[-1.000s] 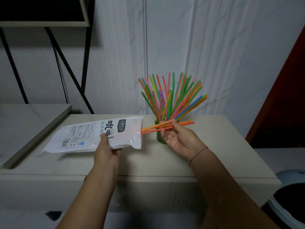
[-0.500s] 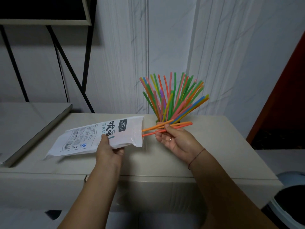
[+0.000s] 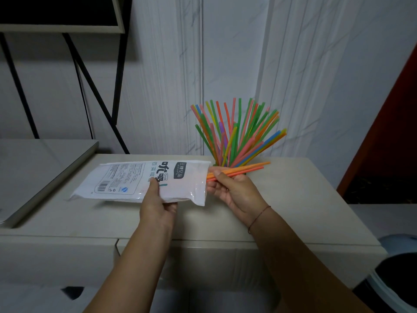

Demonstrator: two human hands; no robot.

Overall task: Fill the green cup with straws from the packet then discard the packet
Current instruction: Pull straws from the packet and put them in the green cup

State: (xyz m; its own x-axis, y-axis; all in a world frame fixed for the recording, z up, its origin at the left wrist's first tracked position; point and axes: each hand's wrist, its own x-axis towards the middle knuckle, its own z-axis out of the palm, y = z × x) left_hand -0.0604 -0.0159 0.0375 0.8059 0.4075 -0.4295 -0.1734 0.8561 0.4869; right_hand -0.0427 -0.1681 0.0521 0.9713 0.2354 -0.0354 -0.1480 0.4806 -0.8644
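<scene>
R hand [image 3: 234,193] pinches a few orange straws [image 3: 241,169] btwn thumb and fingers, palm turned up. Their left ends sit in the open mouth of the packet [image 3: 140,179]; right ends stick out to the right, approx level. L hand [image 3: 158,206] grips the packet's near long edge, thumb on top by the print, fingers curled under.

Packet is white/clear plastic w/ black print and a barcode. It lies lengthwise left-right, held just over the cabinet top [image 3: 293,199], about mid-way btwn the left and right edges and nearer the back edge than the front. Shadow below it; can't tell if its left end touches the top. Thin string bracelet [image 3: 259,216] on the R wrist.

Just behind the R hand, near the back edge of the top, a fan of coloured straws [image 3: 237,136] (green, pink, orange, yellow, blue) stands splayed against the wall. Their bases and the green cup are hidden behind the hand and the orange straws.

Beyond the top's left edge: a lower grey surface [image 3: 33,168] and a black metal frame [image 3: 94,86]. Past the front-right corner, low down, a dark bin [image 3: 397,283] w/ pale rim.
</scene>
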